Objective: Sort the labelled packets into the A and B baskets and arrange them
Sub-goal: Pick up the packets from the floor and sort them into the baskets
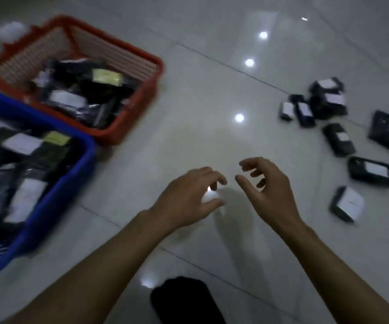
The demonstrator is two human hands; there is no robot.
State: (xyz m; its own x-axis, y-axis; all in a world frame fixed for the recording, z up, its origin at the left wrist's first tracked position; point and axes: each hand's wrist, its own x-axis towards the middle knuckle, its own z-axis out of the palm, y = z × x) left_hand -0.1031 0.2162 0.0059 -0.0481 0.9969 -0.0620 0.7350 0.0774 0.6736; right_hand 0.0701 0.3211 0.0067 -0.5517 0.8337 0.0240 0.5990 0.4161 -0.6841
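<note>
At the far left a blue plastic slatted basket (76, 174) sits on the glossy pale tiled floor (212, 90), filled with black packets bearing white labels (22, 142); just behind it, close alongside, stands a red plastic slatted basket (151, 73), likewise holding black packets, one with a yellowish label (106, 76); any A or B marking on either basket is too blurred to read; toward the middle the left hand (188, 199) hovers above the floor, fingers loosely curled and holding nothing; just beside it the right hand (266, 188) is likewise empty, fingers relaxed and bent; the two hands are close but not touching; at the right a scatter of loose black packets with white labels (338, 139) lies on the tiles, well apart from both baskets.
</note>
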